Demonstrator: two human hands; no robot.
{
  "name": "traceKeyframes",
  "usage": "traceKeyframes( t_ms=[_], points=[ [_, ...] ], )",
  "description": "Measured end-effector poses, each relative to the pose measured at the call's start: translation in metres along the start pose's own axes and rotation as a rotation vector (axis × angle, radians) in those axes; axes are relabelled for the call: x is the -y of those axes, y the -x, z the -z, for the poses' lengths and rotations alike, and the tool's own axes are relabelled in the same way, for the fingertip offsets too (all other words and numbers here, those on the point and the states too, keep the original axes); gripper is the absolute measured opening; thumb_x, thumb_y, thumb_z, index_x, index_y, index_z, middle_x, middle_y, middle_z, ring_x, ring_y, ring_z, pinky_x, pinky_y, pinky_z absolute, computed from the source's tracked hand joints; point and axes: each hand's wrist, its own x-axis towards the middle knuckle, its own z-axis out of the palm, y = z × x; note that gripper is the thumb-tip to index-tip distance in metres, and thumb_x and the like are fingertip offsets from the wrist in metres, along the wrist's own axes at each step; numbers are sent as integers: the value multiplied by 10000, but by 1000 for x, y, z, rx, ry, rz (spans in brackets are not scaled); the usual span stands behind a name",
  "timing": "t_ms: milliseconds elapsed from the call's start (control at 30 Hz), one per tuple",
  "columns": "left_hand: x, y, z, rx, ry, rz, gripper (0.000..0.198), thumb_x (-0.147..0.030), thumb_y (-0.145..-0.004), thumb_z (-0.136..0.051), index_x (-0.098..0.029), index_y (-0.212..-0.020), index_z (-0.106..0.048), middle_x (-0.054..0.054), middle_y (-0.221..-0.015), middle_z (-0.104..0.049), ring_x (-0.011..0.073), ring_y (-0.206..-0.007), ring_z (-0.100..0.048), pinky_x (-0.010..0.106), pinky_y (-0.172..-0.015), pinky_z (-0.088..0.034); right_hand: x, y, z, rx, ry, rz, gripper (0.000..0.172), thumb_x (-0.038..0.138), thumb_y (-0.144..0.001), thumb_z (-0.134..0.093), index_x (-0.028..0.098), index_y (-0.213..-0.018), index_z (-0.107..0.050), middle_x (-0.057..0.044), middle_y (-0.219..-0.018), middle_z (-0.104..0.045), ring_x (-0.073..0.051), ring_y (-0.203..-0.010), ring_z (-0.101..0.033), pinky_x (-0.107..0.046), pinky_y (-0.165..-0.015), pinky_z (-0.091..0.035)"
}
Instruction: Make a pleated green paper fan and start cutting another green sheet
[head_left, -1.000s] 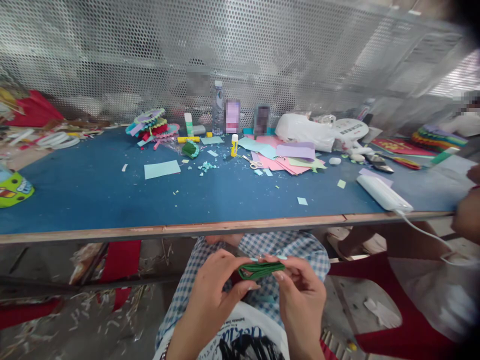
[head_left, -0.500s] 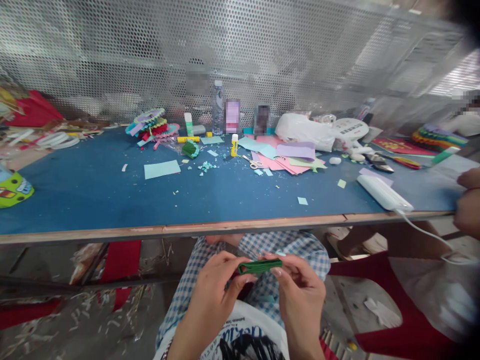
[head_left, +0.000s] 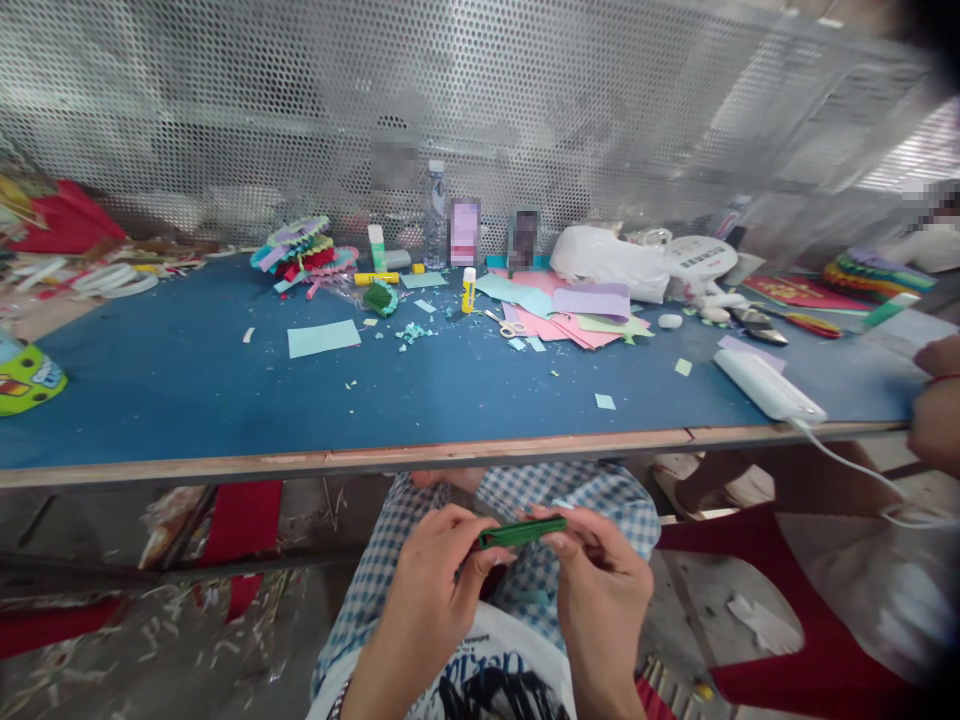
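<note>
Over my lap, in front of the table edge, I hold a folded strip of dark green paper (head_left: 523,532), its layers pressed into a narrow flat bundle. My left hand (head_left: 435,570) pinches its left end between thumb and fingers. The right end is pinched the same way by my right hand (head_left: 600,570). A small reddish spot shows at the bundle's left end, too small to make out. Beyond the hands, on the blue table (head_left: 450,400), lie a green and light-blue paper piece (head_left: 381,298), a glue stick (head_left: 469,291) and scissors (head_left: 506,324).
Coloured paper sheets (head_left: 592,300) and a white plastic bag (head_left: 611,262) lie at the back. A water bottle (head_left: 435,215) stands against the perforated metal panel. A white power bank (head_left: 769,385) with a cable lies right. Another person's hand (head_left: 937,400) is at the right edge.
The green paper bundle looks flatter, its layers closer together, and its right end sits slightly higher. Both hands keep their pinch and have barely shifted.
</note>
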Motion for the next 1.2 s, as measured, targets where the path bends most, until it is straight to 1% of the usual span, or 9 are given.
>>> traceKeyframes(
  t_ms=[167,333,433,500,600,700,833,1067,1200],
  points=[
    [0,0,-2,-47,5,-2,307,-349,-916,-425,-173,-867,-672,84,-804,-641,178,-741,-589,254,-655,-459,-1,0,1,14,6,22,113,185,-699,-700,191,-811,-711,-52,-771,-738,-205,-660,-700,-293,-605,-579],
    [-2,0,1,-39,46,51,290,-368,-899,-466,-201,-832,-693,63,-777,-640,161,-708,-589,221,-619,-441,4,0,3,122,32,101,157,185,-746,-656,202,-895,-703,-66,-860,-737,-235,-829,-702,-337,-713,-595],
    [-2,-1,2,-68,63,55,280,-361,-892,-481,-192,-829,-695,64,-776,-644,163,-719,-594,219,-626,-443,7,0,3,190,-4,96,201,176,-757,-647,212,-950,-689,-60,-907,-733,-228,-854,-699,-340,-746,-594],
    [-3,-1,1,-76,70,57,277,-359,-891,-482,-185,-848,-694,66,-779,-646,167,-726,-597,222,-631,-447,10,0,1,216,-35,78,250,166,-737,-669,217,-982,-679,-57,-931,-731,-224,-856,-699,-328,-744,-595],
    [-4,-1,0,-54,72,71,270,-347,-897,-472,-186,-874,-687,67,-797,-647,164,-727,-598,224,-627,-448,10,-1,1,188,-21,55,277,165,-699,-702,208,-972,-685,-58,-880,-736,-223,-814,-704,-302,-689,-599],
    [-4,0,-3,-36,62,60,274,-342,-903,-462,-192,-838,-682,68,-799,-647,168,-737,-592,235,-643,-448,8,-1,1,107,20,35,179,178,-696,-702,194,-874,-704,-58,-787,-735,-218,-734,-706,-286,-616,-592],
    [-4,0,-5,-49,49,27,287,-344,-908,-451,-194,-824,-681,68,-781,-646,174,-740,-578,259,-664,-444,2,0,3,46,13,39,103,186,-681,-710,186,-784,-707,-60,-760,-731,-217,-700,-702,-281,-593,-577],
    [-4,-3,-8,-65,17,-58,288,-287,-913,-443,-210,-806,-699,49,-729,-661,176,-716,-570,305,-702,-427,-2,0,4,0,-18,28,81,166,-675,-716,191,-751,-703,-39,-761,-730,-196,-680,-694,-262,-586,-549],
    [-2,-3,-6,-54,28,-107,257,-241,-908,-456,-227,-835,-702,43,-809,-698,186,-785,-599,340,-781,-419,0,-2,5,25,-36,-6,96,155,-683,-713,199,-768,-701,-36,-764,-733,-190,-677,-694,-256,-590,-548]
  ],
)
